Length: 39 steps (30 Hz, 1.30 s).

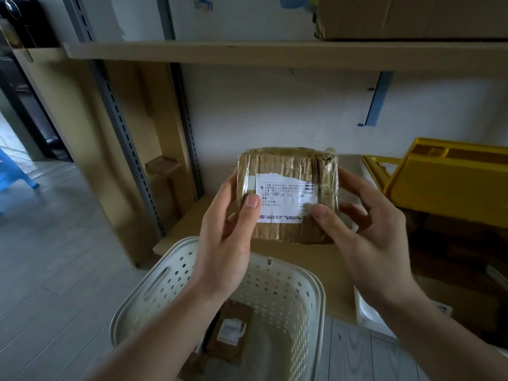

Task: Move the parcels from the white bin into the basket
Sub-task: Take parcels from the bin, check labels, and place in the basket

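A brown cardboard parcel (288, 166) wrapped in clear tape, with a white shipping label facing me, is held up at the centre of the view. My left hand (228, 237) grips its left edge and my right hand (365, 229) grips its right edge. Below it stands a cream perforated basket (297, 295) on the floor. Inside the basket lies another small brown parcel (233, 334) with a white label. The white bin (368, 314) shows only as a corner at the lower right, behind my right forearm.
A low wooden shelf (189, 215) runs behind the basket. A yellow plastic crate (450, 185) sits at the right on it. An upper shelf (247, 52) carries a cardboard box (412, 15). A grey slotted upright (123, 133) stands at the left, and a blue stool (13, 174) at the far left.
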Tool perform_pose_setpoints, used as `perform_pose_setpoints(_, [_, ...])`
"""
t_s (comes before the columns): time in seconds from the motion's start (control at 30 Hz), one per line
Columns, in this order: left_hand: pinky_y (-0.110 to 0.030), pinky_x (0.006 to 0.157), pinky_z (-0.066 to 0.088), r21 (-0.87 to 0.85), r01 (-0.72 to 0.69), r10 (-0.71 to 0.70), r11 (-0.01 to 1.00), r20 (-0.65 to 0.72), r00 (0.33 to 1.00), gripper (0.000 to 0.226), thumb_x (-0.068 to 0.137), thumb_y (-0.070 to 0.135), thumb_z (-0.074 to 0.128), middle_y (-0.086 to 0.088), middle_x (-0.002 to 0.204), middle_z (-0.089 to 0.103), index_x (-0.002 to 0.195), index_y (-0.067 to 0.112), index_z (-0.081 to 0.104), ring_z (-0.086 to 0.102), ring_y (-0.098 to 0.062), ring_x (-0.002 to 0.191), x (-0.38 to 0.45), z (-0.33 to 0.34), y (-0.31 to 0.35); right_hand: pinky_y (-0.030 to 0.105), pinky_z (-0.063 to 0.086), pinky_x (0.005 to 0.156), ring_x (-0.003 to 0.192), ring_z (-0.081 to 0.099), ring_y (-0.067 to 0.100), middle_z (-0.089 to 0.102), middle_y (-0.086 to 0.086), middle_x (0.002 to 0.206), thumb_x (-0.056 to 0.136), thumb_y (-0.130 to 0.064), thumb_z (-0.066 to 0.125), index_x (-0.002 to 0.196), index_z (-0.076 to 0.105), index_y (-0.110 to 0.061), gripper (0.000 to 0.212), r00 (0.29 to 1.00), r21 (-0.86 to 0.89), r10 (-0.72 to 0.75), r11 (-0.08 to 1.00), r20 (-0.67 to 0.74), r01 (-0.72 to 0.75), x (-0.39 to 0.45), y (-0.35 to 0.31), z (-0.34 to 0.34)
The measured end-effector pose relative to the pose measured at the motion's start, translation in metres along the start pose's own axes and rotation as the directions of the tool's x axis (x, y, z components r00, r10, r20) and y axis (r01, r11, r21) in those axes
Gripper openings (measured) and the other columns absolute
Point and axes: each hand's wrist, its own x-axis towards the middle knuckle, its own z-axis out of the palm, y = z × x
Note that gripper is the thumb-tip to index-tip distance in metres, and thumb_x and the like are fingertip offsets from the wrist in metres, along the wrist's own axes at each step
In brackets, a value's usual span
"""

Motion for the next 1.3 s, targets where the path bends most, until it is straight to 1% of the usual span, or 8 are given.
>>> perform_pose_setpoints(0.1, [-0.035,0.085,0.062,0.024,-0.018,0.019,1.000,-0.015,1.000,0.035,0.101,0.021,0.051,0.000,0.121,0.072,0.136,0.018,0.056,0.069,-0.020,0.114,0.001,-0.002,0.001,0.032,0.065,0.073,0.113,0.071,0.015,0.073,-0.005,0.123,0.083,-0.022,0.076,0.141,0.060,-0.017,0.060,1.000,-0.002,0.002,1.000,-0.013,-0.002,-0.001,-0.002,-0.002])
perform_pose_setpoints(0.23, [-0.050,0.081,0.062,0.047,-0.051,0.052,0.998,-0.029,0.998,0.029,0.098,0.020,0.057,0.001,0.114,0.074,0.126,0.024,0.061,0.071,-0.025,0.104,0.000,-0.004,0.004,0.028,0.064,0.069,0.110,0.072,0.013,0.074,-0.008,0.119,0.082,-0.021,0.076,0.129,0.064,-0.026,0.048,0.999,-0.006,-0.005,1.000,-0.037,0.005,-0.003,-0.004,-0.002])
perform_pose_setpoints(0.33, [-0.046,0.080,0.064,0.038,-0.035,0.036,0.999,-0.014,0.999,0.030,0.099,0.019,0.056,-0.001,0.114,0.074,0.129,0.019,0.060,0.072,-0.025,0.104,0.000,-0.004,0.002,0.030,0.064,0.069,0.105,0.073,0.016,0.072,-0.004,0.117,0.080,-0.028,0.079,0.118,0.065,-0.036,0.041,0.999,-0.032,-0.012,0.999,-0.048,0.010,-0.003,-0.004,-0.001])
perform_pose_setpoints(0.43, [-0.042,0.079,0.064,0.013,-0.025,0.025,1.000,-0.018,1.000,0.029,0.099,0.018,0.056,-0.002,0.114,0.075,0.128,0.018,0.060,0.073,-0.024,0.104,0.000,-0.004,0.000,0.035,0.065,0.074,0.102,0.075,0.020,0.073,-0.001,0.112,0.080,-0.028,0.082,0.113,0.066,-0.033,0.038,0.998,-0.023,-0.008,1.000,-0.064,0.007,-0.001,-0.002,-0.001])
perform_pose_setpoints(0.83, [-0.053,0.090,0.059,-0.021,-0.020,0.018,1.000,-0.077,0.997,0.038,0.097,0.020,0.059,-0.004,0.118,0.073,0.134,0.010,0.058,0.070,-0.026,0.111,0.002,-0.003,-0.002,0.028,0.062,0.070,0.098,0.074,0.018,0.072,0.000,0.110,0.082,-0.028,0.079,0.121,0.066,-0.020,0.041,0.994,-0.016,0.005,1.000,-0.107,-0.007,0.002,0.000,0.006])
perform_pose_setpoints(1.0, [-0.043,0.087,0.062,-0.008,-0.058,0.057,0.998,-0.066,0.996,0.031,0.099,0.018,0.056,-0.002,0.116,0.074,0.130,0.016,0.059,0.071,-0.023,0.109,0.003,-0.004,-0.002,0.028,0.063,0.069,0.100,0.074,0.019,0.072,0.001,0.112,0.084,-0.028,0.078,0.118,0.065,-0.028,0.036,0.995,-0.017,-0.008,1.000,-0.099,0.006,0.001,-0.001,0.007])
perform_pose_setpoints(1.17, [-0.031,0.082,0.061,-0.028,-0.094,0.093,0.995,-0.055,0.994,0.034,0.101,0.015,0.051,-0.005,0.114,0.072,0.133,0.006,0.055,0.071,-0.023,0.105,0.003,-0.005,-0.002,0.027,0.062,0.067,0.099,0.074,0.018,0.071,0.001,0.111,0.087,-0.026,0.076,0.116,0.064,-0.029,0.032,0.995,-0.019,-0.020,1.000,-0.094,0.018,0.000,-0.002,0.010])
perform_pose_setpoints(1.3, [-0.031,0.082,0.061,-0.054,-0.092,0.089,0.994,-0.062,0.994,0.036,0.101,0.015,0.050,-0.006,0.117,0.072,0.136,0.005,0.053,0.071,-0.024,0.108,0.001,-0.008,-0.001,0.025,0.062,0.067,0.101,0.073,0.018,0.070,0.004,0.114,0.089,-0.025,0.073,0.120,0.063,-0.027,0.033,0.995,-0.010,-0.032,0.999,-0.091,0.032,-0.001,-0.003,0.013])
